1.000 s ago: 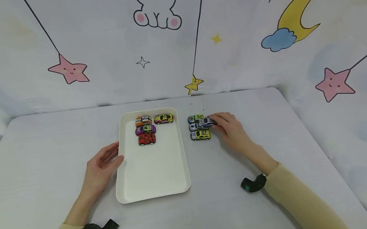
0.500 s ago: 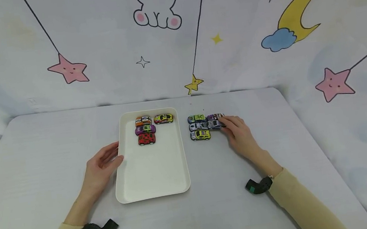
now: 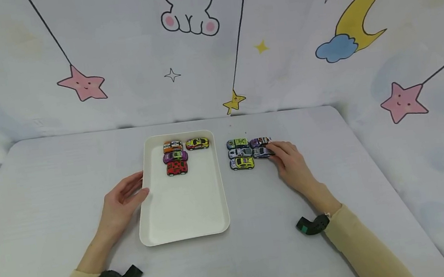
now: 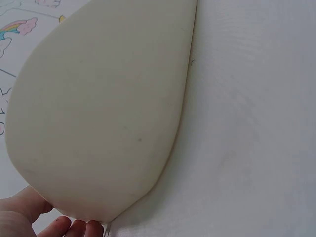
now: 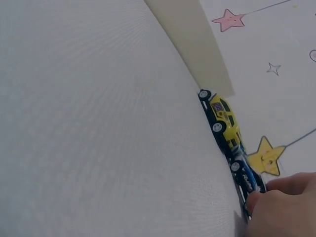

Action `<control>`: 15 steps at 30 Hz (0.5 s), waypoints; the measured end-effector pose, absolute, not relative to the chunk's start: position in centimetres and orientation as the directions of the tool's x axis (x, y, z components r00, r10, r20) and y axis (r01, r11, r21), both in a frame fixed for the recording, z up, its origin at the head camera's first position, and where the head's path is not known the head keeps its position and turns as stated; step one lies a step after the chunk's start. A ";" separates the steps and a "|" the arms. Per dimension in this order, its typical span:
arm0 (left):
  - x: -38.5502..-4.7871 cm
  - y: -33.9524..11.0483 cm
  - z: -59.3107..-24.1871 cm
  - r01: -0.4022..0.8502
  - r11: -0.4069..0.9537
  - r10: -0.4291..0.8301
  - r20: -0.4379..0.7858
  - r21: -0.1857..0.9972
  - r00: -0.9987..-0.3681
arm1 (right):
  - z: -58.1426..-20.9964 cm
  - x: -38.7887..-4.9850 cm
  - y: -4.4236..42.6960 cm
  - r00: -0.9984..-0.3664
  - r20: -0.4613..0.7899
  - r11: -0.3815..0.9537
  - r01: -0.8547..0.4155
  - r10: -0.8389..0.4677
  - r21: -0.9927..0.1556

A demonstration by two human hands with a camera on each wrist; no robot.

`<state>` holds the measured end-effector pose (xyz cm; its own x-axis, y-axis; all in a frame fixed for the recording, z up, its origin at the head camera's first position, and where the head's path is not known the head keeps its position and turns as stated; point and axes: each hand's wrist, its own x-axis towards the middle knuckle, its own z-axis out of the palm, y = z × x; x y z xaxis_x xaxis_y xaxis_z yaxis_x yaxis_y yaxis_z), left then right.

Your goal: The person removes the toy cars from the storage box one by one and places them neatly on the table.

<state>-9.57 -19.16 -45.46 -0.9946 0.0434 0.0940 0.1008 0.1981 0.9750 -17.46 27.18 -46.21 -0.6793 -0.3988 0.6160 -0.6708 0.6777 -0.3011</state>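
Beside the white tray [image 3: 185,211], my left hand [image 3: 120,208] touches its left rim with thumb and fingertips; the left wrist view has the same fingers [image 4: 74,228] against the tray's side. My right hand [image 3: 295,169] pinches the right end of a silver car [image 3: 261,152] on the table. That car sits just below a purple car [image 3: 259,142] and right of a white-and-blue car [image 3: 240,153]. A green car [image 3: 237,143] and a yellow car [image 3: 242,163] complete the left column. In the right wrist view, fingertips [image 5: 254,200] are at the cars' near end.
Inside the tray's upper part lie an orange-and-white car [image 3: 172,146], a yellow-and-red car [image 3: 197,143], a purple-and-green car [image 3: 175,156] and a red car [image 3: 177,168]. Behind the table [image 3: 57,175] hangs a patterned cloth [image 3: 125,49].
My right hand has moved right with the silver car, from over the left column to below the purple car, and the car now sits lower. My left hand and the tray look unmoved.
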 end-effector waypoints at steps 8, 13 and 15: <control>-9.6 -19.2 -45.6 0.102 0.183 0.044 0.095 0.978 -0.994 | -46.4 -17.6 27.3 -0.672 0.611 0.677 -0.679 -0.418 -0.283; -9.5 -19.2 -45.7 0.106 0.190 0.045 0.099 0.976 -0.994 | -46.5 -17.6 27.4 -0.685 0.597 0.686 -0.669 -0.418 -0.287; -9.6 -19.2 -45.6 0.108 0.195 0.045 0.102 0.975 -0.994 | -46.5 -17.6 27.4 -0.689 0.591 0.688 -0.666 -0.420 -0.287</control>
